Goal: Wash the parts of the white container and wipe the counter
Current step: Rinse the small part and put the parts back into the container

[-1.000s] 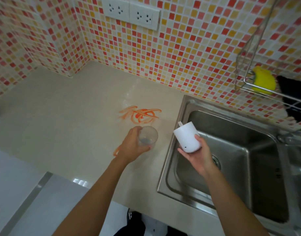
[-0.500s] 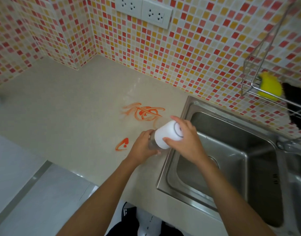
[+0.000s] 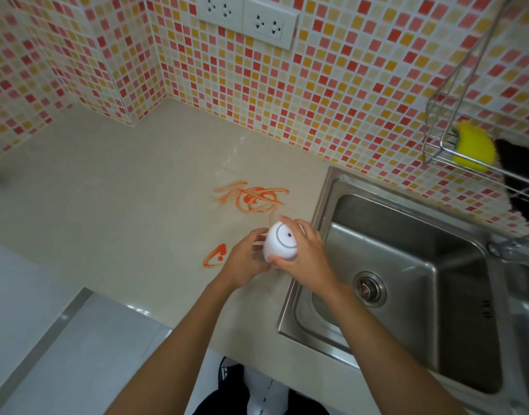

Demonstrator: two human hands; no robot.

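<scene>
The white container (image 3: 280, 241) stands between both hands on the beige counter (image 3: 122, 205), just left of the sink rim. Its rounded white top shows a grey ring and a small dark hole. My right hand (image 3: 305, 256) grips the white top from the right, fingers curled over it. My left hand (image 3: 245, 259) holds the lower part from the left; that clear lower part is mostly hidden behind the fingers. Orange smears (image 3: 251, 197) mark the counter behind the container, and a smaller orange mark (image 3: 214, 256) lies to the left of my left hand.
A steel sink (image 3: 406, 283) with a round drain (image 3: 370, 289) lies to the right. On the tiled wall above it hangs a wire rack (image 3: 445, 151) holding a yellow sponge (image 3: 474, 145) and a black cloth (image 3: 520, 178). Two sockets (image 3: 246, 18) sit on the wall.
A second ago my hands were apart, the left with the clear cup, the right with the white top by the sink. The right hand has brought the top onto the cup.
</scene>
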